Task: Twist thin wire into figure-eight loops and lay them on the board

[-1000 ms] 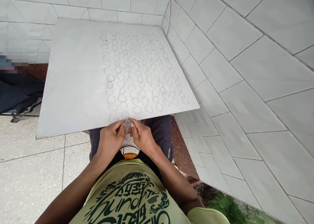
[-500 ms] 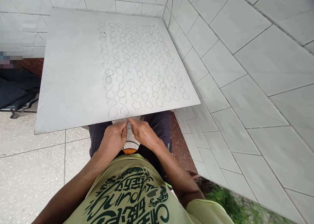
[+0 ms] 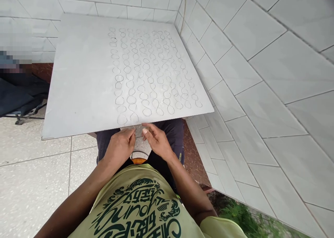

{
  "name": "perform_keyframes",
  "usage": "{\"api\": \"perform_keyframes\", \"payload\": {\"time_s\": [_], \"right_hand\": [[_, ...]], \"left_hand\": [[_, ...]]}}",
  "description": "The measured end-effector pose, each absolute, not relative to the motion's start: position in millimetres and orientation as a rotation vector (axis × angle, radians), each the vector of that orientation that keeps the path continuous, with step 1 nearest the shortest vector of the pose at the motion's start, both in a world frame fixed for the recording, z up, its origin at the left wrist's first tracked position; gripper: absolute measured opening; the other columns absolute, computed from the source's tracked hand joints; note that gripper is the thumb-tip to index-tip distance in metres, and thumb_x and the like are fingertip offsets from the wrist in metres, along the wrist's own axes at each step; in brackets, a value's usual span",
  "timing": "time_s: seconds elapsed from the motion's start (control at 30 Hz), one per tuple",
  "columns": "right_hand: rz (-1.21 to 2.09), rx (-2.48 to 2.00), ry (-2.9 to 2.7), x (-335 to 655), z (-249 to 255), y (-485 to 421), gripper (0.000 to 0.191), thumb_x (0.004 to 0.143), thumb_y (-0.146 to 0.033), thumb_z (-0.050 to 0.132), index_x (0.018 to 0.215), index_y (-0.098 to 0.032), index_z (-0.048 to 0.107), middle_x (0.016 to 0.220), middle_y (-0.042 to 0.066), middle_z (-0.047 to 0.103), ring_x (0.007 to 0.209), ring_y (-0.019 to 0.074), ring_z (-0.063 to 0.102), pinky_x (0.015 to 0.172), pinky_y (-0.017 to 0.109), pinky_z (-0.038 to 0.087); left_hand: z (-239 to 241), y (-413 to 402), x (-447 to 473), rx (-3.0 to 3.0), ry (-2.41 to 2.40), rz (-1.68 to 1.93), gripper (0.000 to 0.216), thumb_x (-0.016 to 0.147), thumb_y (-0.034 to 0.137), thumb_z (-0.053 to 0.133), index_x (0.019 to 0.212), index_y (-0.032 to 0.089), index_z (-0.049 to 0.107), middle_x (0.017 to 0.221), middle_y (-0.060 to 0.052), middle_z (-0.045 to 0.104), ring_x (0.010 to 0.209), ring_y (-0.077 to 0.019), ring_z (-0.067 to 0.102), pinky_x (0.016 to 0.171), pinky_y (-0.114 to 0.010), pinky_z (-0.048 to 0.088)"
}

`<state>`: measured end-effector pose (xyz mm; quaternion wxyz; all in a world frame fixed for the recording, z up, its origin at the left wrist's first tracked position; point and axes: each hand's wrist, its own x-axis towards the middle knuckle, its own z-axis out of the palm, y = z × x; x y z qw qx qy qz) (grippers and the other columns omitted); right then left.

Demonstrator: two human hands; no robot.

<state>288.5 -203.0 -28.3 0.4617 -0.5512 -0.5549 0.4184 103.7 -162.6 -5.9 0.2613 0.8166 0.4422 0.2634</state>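
Note:
My left hand (image 3: 122,142) is closed in a pinch just below the front edge of the white board (image 3: 78,74). A short bit of thin wire (image 3: 134,127) shows at its fingertips; the rest is hidden or too fine to make out. To the right, my right hand (image 3: 158,141) is apart from the left, thumb and forefinger spread near the same edge. Thin figure-eight wire-like loops (image 3: 119,80) stand in rows over the middle and right of the board, some dark, others faint.
White tiled walls (image 3: 250,78) meet behind and to the right of the board. A dark cloth-covered item on a metal frame (image 3: 21,95) stands at the left on the speckled floor (image 3: 33,179). Green plants (image 3: 237,213) grow at lower right.
Half a second ago both hands were pinched together on a thin wire loop at the board's edge. My right hand has let go, moved slightly right and opened its fingers.

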Motion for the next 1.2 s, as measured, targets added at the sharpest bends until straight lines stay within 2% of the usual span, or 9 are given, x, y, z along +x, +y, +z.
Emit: {"api": "perform_keyframes", "payload": {"time_s": [0.1, 0.2, 0.3, 0.43, 0.57, 0.7, 0.87, 0.97, 1.2], "right_hand": [[1.149, -1.261, -1.223, 299.4, -23.4, -194.4, 0.042, 0.102, -0.053, 0.056, 0.125, -0.02, 0.067, 0.095, 0.006, 0.072, 0.08, 0.0166, 0.067, 0.066, 0.027, 0.053], [1.341, -1.133, -1.214, 308.2, -17.1, -183.5, 0.043, 0.098, -0.056, 0.062, 0.122, -0.021, 0.069, 0.103, 0.007, 0.074, 0.089, 0.0181, 0.069, 0.068, 0.027, 0.054], [1.507, -1.091, -1.306, 311.1, -15.2, -177.2, 0.04, 0.096, -0.056, 0.064, 0.113, -0.02, 0.073, 0.089, 0.003, 0.07, 0.075, 0.0135, 0.063, 0.066, 0.026, 0.051], [1.627, -1.095, -1.406, 310.0, -17.7, -174.1, 0.036, 0.093, -0.053, 0.069, 0.101, -0.018, 0.075, 0.073, -0.003, 0.061, 0.064, 0.0096, 0.052, 0.059, 0.023, 0.043], [1.688, -1.06, -1.438, 309.7, -17.2, -169.9, 0.04, 0.093, -0.056, 0.066, 0.099, -0.016, 0.074, 0.07, -0.003, 0.06, 0.062, 0.0097, 0.05, 0.058, 0.023, 0.042], [1.719, -1.085, -1.45, 308.5, -17.0, -166.0, 0.038, 0.088, -0.054, 0.073, 0.089, -0.016, 0.07, 0.068, -0.004, 0.058, 0.06, 0.0092, 0.048, 0.056, 0.023, 0.039], [1.617, -1.188, -1.596, 303.7, -19.3, -162.7, 0.028, 0.09, -0.044, 0.07, 0.085, -0.017, 0.065, 0.066, -0.005, 0.057, 0.061, 0.0098, 0.049, 0.056, 0.022, 0.036], [1.634, -1.215, -1.689, 303.6, -17.6, -159.5, 0.025, 0.091, -0.04, 0.067, 0.083, -0.017, 0.063, 0.065, -0.005, 0.056, 0.06, 0.0099, 0.048, 0.055, 0.022, 0.034], [1.673, -1.181, -2.013, 311.8, -3.9, -149.2, 0.023, 0.092, -0.036, 0.065, 0.081, -0.016, 0.062, 0.065, -0.005, 0.053, 0.059, 0.0091, 0.043, 0.057, 0.023, 0.031]], "left_hand": [[-2.9, -164.1, 99.3, 2.312, 1.079, 0.561, 0.028, 0.099, 0.016, 0.049, 0.103, 0.018, 0.077, 0.085, -0.007, 0.073, 0.074, -0.0192, 0.067, 0.071, -0.029, 0.05], [4.2, -165.0, 96.3, 2.377, 0.97, 0.426, 0.029, 0.1, 0.014, 0.047, 0.106, 0.017, 0.076, 0.085, -0.007, 0.071, 0.073, -0.0182, 0.066, 0.069, -0.028, 0.05], [11.0, -163.5, 93.1, 2.466, 0.889, 0.341, 0.031, 0.102, 0.014, 0.044, 0.108, 0.016, 0.074, 0.085, -0.007, 0.07, 0.075, -0.0187, 0.066, 0.068, -0.028, 0.049], [13.9, -158.8, 87.7, 2.551, 0.812, 0.281, 0.031, 0.103, 0.016, 0.043, 0.1, 0.017, 0.074, 0.084, -0.006, 0.07, 0.073, -0.0181, 0.066, 0.066, -0.028, 0.049], [11.9, -154.3, 83.1, 2.554, 0.744, 0.267, 0.031, 0.103, 0.02, 0.044, 0.101, 0.02, 0.075, 0.085, -0.005, 0.071, 0.077, -0.0183, 0.068, 0.07, -0.028, 0.052], [11.8, -151.5, 81.6, 2.563, 0.734, 0.2, 0.033, 0.104, 0.02, 0.042, 0.101, 0.018, 0.075, 0.087, -0.005, 0.072, 0.078, -0.0183, 0.069, 0.071, -0.028, 0.052], [16.3, -150.3, 82.6, 2.643, 0.764, 0.061, 0.031, 0.098, 0.012, 0.043, 0.093, 0.015, 0.073, 0.084, -0.007, 0.07, 0.071, -0.0197, 0.065, 0.064, -0.03, 0.049], [18.4, -148.5, 82.1, 2.656, 0.748, -0.033, 0.031, 0.093, 0.006, 0.044, 0.095, 0.015, 0.074, 0.085, -0.008, 0.07, 0.072, -0.0211, 0.066, 0.065, -0.031, 0.049], [22.5, -140.2, 75.1, 2.604, 0.627, -0.081, 0.033, 0.092, 0.002, 0.043, 0.087, 0.016, 0.073, 0.077, -0.004, 0.066, 0.067, -0.0181, 0.061, 0.062, -0.029, 0.043]]}}
